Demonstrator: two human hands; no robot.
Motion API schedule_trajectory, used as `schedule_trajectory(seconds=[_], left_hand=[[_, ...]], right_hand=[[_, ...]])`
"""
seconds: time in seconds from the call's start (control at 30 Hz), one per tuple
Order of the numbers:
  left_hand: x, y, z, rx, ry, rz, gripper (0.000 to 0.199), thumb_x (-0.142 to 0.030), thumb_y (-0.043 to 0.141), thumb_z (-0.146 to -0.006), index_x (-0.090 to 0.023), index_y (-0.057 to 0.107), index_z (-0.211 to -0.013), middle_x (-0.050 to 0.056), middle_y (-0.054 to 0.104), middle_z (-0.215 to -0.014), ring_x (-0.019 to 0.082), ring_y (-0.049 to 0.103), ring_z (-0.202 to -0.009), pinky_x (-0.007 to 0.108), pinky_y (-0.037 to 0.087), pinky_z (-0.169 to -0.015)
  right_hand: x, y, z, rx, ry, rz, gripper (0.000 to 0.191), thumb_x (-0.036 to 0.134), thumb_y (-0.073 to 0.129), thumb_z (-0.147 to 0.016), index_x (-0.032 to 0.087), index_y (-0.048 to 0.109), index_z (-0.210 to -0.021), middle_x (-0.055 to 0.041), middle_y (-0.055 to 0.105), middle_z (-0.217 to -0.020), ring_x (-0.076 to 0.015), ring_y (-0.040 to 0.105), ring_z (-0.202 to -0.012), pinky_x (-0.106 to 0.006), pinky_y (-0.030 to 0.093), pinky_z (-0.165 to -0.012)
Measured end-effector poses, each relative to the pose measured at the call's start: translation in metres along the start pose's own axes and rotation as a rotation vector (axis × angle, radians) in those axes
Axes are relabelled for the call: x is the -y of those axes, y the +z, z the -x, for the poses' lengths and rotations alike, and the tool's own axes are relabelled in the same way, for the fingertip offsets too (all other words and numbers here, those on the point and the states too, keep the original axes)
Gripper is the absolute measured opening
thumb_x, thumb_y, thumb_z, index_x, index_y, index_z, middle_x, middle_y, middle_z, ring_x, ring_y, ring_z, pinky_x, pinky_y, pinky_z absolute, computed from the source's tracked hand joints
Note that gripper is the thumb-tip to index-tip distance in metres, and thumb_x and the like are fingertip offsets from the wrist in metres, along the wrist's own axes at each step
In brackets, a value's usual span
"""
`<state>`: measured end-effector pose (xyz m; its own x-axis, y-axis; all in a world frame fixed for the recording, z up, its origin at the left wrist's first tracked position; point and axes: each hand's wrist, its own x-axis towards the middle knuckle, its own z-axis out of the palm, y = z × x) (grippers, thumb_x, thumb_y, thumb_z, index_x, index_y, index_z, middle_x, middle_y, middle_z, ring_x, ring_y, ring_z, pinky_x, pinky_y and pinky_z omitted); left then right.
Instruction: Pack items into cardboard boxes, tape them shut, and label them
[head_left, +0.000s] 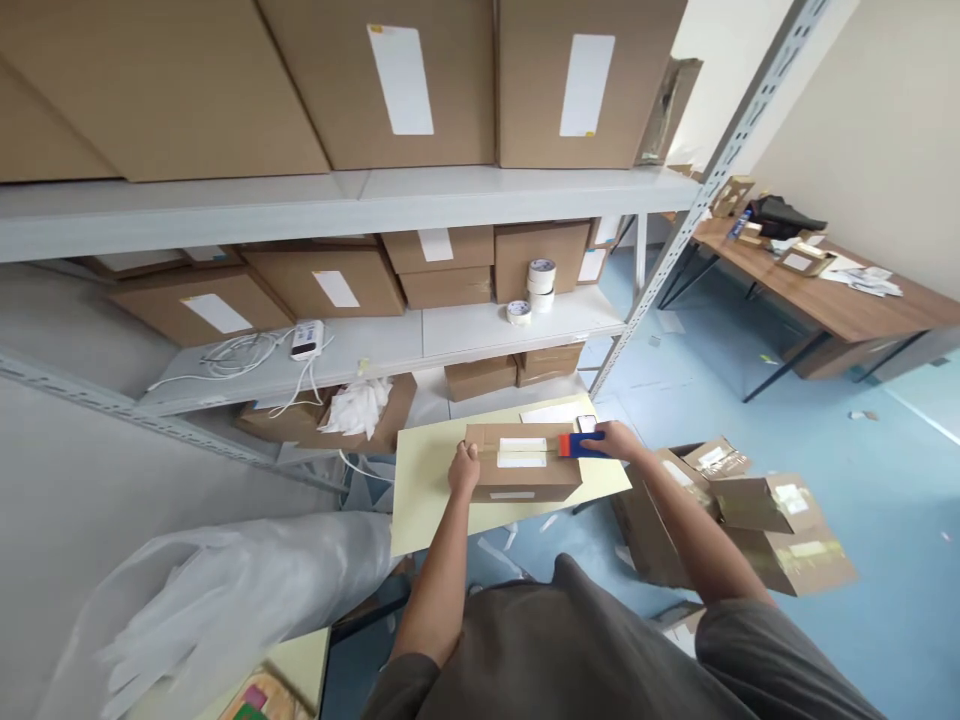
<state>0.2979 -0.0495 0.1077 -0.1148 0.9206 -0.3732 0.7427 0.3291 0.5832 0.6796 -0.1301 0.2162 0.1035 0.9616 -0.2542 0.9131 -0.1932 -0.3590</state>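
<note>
A closed cardboard box point(480, 485) lies on the pale yellow table point(427, 515), two white labels on its top on either side of a lengthwise seam. My left hand point(463, 470) grips the box's left end, its thumb near the top edge. At the opposite end, my right hand point(613, 440) is closed around a flat blue tool point(577, 446) with an orange-red front edge. That front edge meets the right end of the box top, in line with the seam. The exact kind of tool cannot be made out. Just behind it lies a phone point(586, 424).
Metal shelving point(420, 215) with cartons stands right behind the table. Rolls of tape point(541, 285) and a power strip point(307, 340) sit on its middle shelf. Opened cartons point(780, 505) are on the floor at right; a large plastic bag point(247, 570) bulges at left.
</note>
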Motion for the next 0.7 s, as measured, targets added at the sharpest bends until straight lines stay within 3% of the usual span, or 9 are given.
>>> schedule_trajectory(seconds=[0.07, 0.13, 0.23, 0.43, 0.6, 0.7], left_hand=[[0.001, 0.0, -0.002, -0.011, 0.013, -0.027, 0.057, -0.048, 0.03, -0.108, -0.016, 0.047, -0.153, 0.023, 0.065, -0.143, 0.036, 0.065, -0.129, 0.045, 0.048, -0.102], [0.002, 0.0, -0.003, -0.022, 0.025, -0.046, 0.058, -0.048, 0.028, -0.108, -0.017, 0.048, -0.152, 0.023, 0.065, -0.143, 0.036, 0.065, -0.128, 0.045, 0.048, -0.102], [0.003, 0.001, -0.003, -0.035, 0.039, -0.052, 0.058, -0.05, 0.029, -0.108, -0.017, 0.048, -0.152, 0.022, 0.065, -0.144, 0.036, 0.065, -0.128, 0.045, 0.049, -0.102], [0.03, -0.015, -0.021, -0.016, 0.054, 0.027, 0.058, -0.05, 0.033, -0.107, -0.018, 0.05, -0.151, 0.022, 0.066, -0.142, 0.036, 0.065, -0.129, 0.046, 0.049, -0.105], [0.069, -0.055, -0.053, -0.002, 0.121, 0.144, 0.05, -0.047, 0.041, -0.106, -0.02, 0.057, -0.144, 0.016, 0.066, -0.145, 0.029, 0.062, -0.134, 0.037, 0.048, -0.109], [0.088, -0.085, -0.067, -0.046, 0.114, 0.121, 0.057, -0.05, 0.049, -0.102, -0.014, 0.056, -0.145, 0.021, 0.067, -0.141, 0.033, 0.063, -0.133, 0.042, 0.049, -0.109]], right_hand=[[-0.054, -0.017, 0.018, 0.006, 0.092, -0.029, 0.044, 0.064, 0.073, -0.079, 0.022, 0.066, -0.067, -0.0036, 0.065, -0.066, -0.0187, 0.059, -0.067, -0.028, 0.032, -0.06], [-0.088, -0.025, 0.032, 0.011, 0.146, -0.065, 0.043, 0.062, 0.072, -0.078, 0.022, 0.062, -0.064, -0.0021, 0.062, -0.063, -0.0184, 0.057, -0.065, -0.028, 0.032, -0.06], [-0.098, -0.021, 0.038, 0.002, 0.192, -0.083, 0.043, 0.061, 0.073, -0.076, 0.022, 0.06, -0.063, -0.0018, 0.061, -0.062, -0.0181, 0.057, -0.064, -0.029, 0.033, -0.059], [-0.054, 0.004, 0.029, -0.009, 0.215, -0.167, 0.049, 0.068, 0.075, -0.071, 0.021, 0.062, -0.065, -0.0014, 0.06, -0.063, -0.0172, 0.056, -0.064, -0.027, 0.034, -0.059], [0.003, 0.024, 0.019, -0.087, 0.115, -0.307, 0.057, 0.077, 0.064, -0.075, 0.021, 0.057, -0.065, 0.0012, 0.056, -0.062, -0.0158, 0.053, -0.064, -0.025, 0.036, -0.058], [0.055, 0.028, 0.006, -0.136, 0.055, -0.309, 0.057, 0.077, 0.06, -0.077, 0.022, 0.055, -0.064, 0.0023, 0.055, -0.062, -0.015, 0.051, -0.064, -0.025, 0.035, -0.058]])
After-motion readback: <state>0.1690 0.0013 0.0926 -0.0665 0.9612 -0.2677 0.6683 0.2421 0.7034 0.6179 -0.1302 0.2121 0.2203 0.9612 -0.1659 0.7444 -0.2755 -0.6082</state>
